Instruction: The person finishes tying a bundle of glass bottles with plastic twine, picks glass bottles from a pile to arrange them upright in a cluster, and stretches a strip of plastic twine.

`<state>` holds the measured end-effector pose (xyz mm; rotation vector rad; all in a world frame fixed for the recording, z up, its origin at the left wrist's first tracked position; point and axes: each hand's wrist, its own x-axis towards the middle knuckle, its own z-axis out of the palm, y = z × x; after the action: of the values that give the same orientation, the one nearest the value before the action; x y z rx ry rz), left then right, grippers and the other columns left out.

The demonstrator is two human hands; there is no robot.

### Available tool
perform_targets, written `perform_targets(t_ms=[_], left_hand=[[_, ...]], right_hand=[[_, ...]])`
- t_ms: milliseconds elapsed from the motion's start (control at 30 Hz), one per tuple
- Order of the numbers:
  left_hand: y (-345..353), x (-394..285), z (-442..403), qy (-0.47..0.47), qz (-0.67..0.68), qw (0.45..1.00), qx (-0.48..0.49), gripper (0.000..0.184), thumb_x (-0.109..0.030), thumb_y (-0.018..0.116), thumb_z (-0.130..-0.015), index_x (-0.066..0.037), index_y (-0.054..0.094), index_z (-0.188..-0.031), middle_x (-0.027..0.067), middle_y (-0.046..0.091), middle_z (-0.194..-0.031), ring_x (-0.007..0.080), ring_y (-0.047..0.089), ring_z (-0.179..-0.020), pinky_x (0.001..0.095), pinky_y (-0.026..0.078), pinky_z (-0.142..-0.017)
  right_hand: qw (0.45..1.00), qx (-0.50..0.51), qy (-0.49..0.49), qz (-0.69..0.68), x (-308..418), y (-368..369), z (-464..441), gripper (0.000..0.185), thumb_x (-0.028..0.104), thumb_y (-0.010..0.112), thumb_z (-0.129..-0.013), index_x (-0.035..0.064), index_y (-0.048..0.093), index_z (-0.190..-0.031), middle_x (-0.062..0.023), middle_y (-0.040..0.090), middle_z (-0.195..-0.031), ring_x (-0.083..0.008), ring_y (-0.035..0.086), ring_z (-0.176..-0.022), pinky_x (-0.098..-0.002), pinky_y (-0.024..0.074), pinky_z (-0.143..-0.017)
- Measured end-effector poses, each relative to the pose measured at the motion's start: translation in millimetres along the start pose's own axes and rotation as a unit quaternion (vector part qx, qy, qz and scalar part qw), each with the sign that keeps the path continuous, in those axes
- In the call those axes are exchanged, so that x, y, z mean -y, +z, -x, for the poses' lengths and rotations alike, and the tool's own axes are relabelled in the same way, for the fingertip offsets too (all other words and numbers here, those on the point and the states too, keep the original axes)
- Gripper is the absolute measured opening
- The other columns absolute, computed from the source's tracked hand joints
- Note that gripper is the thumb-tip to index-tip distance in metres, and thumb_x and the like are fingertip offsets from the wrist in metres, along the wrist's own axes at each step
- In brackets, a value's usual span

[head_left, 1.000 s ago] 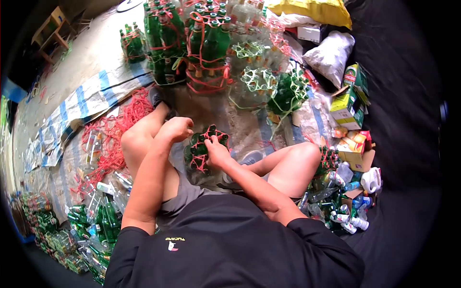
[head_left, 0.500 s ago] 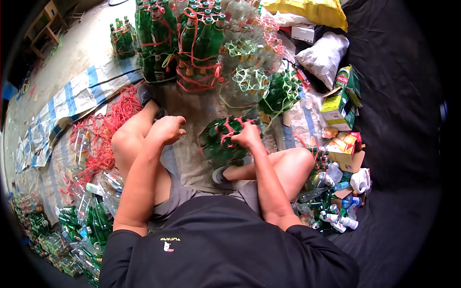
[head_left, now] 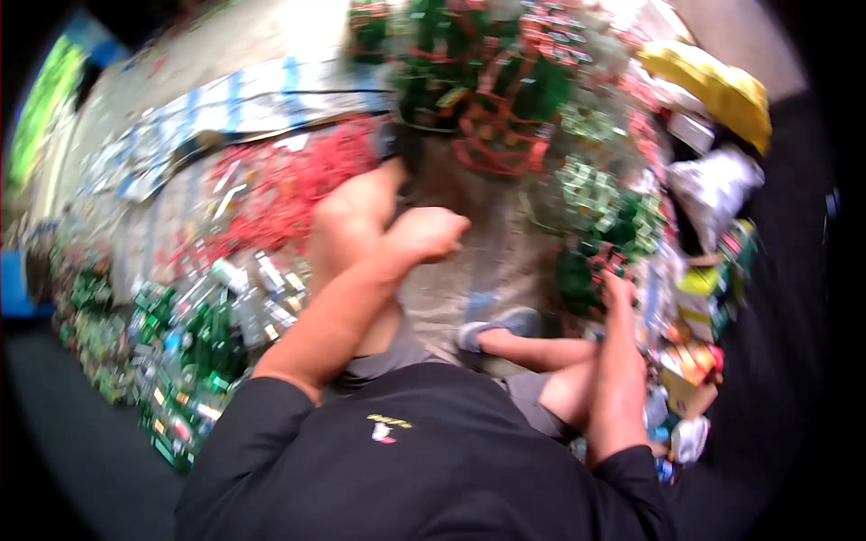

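My right hand (head_left: 619,293) grips the top of a bundle of green glass bottles (head_left: 575,276) bound with red string. The bundle is at the right, beside the bottles netted with pale green string (head_left: 591,185); blur hides whether it touches the ground. My left hand (head_left: 429,234) hangs in front of my raised left knee (head_left: 347,216). Its fingers are curled in, and nothing shows in them. Near it on the left lies a heap of loose red string (head_left: 289,198).
Tied bundles of green bottles (head_left: 505,99) stand ahead. Loose bottles (head_left: 212,338) are piled at the left. A yellow sack (head_left: 713,86), a white plastic bag (head_left: 717,189) and cardboard boxes (head_left: 690,379) line the right side. A striped tarp (head_left: 262,95) covers part of the ground.
My right hand has carried the red-tied bottle bundle from between my legs over to the right, beside the green-netted bottles. My left hand's fingers look more curled. The view has turned left and is blurred.
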<state>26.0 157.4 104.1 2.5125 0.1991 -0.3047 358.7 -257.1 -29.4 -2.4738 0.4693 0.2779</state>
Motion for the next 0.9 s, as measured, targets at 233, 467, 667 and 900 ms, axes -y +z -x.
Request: perform_targets(t_ms=[233, 467, 667, 900], left_hand=[[10, -22, -14, -0.018, -0.018, 1.000, 0.008, 0.025, -0.014, 0.070, -0.076, -0.013, 0.075, -0.100, 0.0121, 0.075, -0.093, 0.0319, 0.072, -0.091, 0.0428, 0.058, -0.076], [18, -25, -15, -0.011, -0.053, 0.998, -0.013, 0.022, -0.008, 0.070, -0.068, -0.015, 0.081, -0.086, 0.0087, 0.077, -0.092, 0.0274, 0.074, -0.090, 0.0403, 0.059, -0.072], [-10, -26, 8, 0.050, 0.006, 0.991, -0.122, 0.020, -0.015, 0.064, -0.077, -0.012, 0.075, -0.094, 0.0134, 0.074, -0.091, 0.0335, 0.072, -0.088, 0.0452, 0.057, -0.075], [-78, -1, 97, 0.105, 0.187, 0.811, -0.544, 0.013, -0.016, 0.069, -0.085, -0.009, 0.073, -0.096, 0.0126, 0.072, -0.090, 0.0301, 0.070, -0.085, 0.0396, 0.057, -0.075]], right_hand=[[0.999, -0.027, -0.009, 0.030, -17, 38, -35, 0.069, 0.032, 0.093, -0.057, -0.0073, 0.071, -0.110, -0.0168, 0.074, -0.105, -0.0289, 0.071, -0.088, -0.0396, 0.0580, -0.082], [0.937, 0.273, 0.085, -0.202, -17, 39, -40, 0.047, 0.026, 0.090, -0.075, 0.0022, 0.067, -0.108, -0.0075, 0.068, -0.092, -0.0239, 0.065, -0.076, -0.0369, 0.0544, -0.059], [0.990, 0.130, 0.053, -0.007, 14, 7, 9, 0.050, 0.027, 0.085, -0.080, 0.0151, 0.062, -0.124, -0.0098, 0.065, -0.110, -0.0293, 0.063, -0.087, -0.0435, 0.0554, -0.067], [0.959, 0.273, 0.075, 0.022, 19, -38, -78, 0.020, 0.025, 0.069, -0.093, 0.0085, 0.059, -0.087, -0.0025, 0.055, -0.067, -0.0232, 0.061, -0.064, -0.0356, 0.0494, -0.053]])
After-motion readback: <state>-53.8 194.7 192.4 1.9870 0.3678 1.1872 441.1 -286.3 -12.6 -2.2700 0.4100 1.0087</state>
